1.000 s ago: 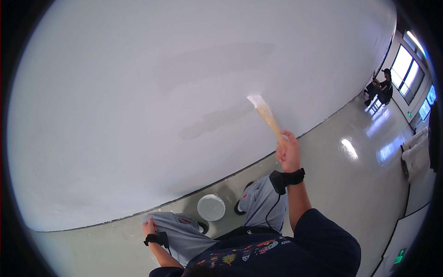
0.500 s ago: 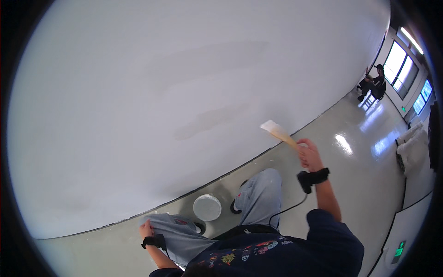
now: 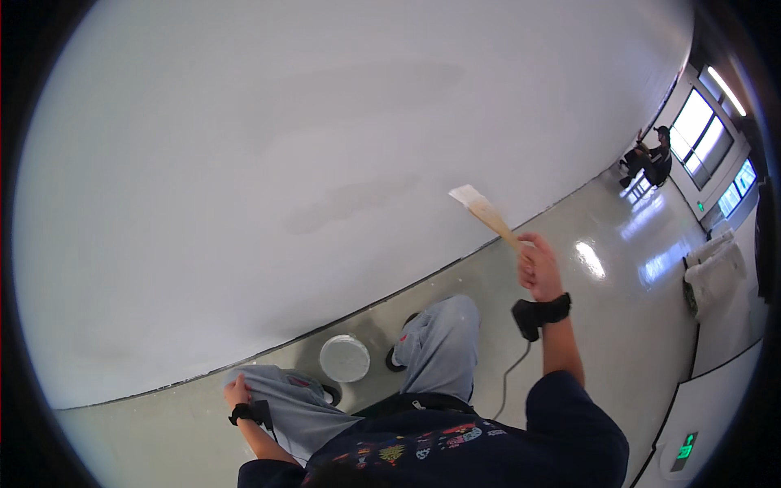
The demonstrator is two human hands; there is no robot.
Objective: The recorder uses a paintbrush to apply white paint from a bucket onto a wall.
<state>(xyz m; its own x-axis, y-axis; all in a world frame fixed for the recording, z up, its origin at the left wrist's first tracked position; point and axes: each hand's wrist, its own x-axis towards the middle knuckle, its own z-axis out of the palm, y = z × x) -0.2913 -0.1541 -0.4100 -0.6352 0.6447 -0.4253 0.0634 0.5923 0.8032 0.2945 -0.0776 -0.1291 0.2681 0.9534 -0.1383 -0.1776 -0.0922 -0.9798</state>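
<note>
My right hand (image 3: 540, 267) is closed round the wooden handle of a flat paintbrush (image 3: 486, 215). White coats its bristles, which point up and left in front of the pale wall (image 3: 187, 179); whether they touch it I cannot tell. Two darker grey patches show on that wall, a long upper patch (image 3: 366, 88) and a smaller lower patch (image 3: 350, 203). Against my left knee rests my left hand (image 3: 237, 390), its fingers curled in and no tool visible in it. Between my feet stands a round bucket (image 3: 344, 359) with whitish contents.
The glossy grey floor (image 3: 521, 342) meets the wall along a dark line, with small white specks nearby. A cable (image 3: 506, 382) hangs from my right wrist strap. Far right, a person (image 3: 648, 159) sits by the windows. White-covered items (image 3: 716, 268) stand along the right side.
The brush and my right hand have shifted slightly up and left, still in the same grip. The whole view has also swung a little, so bucket and knees appear further left.
</note>
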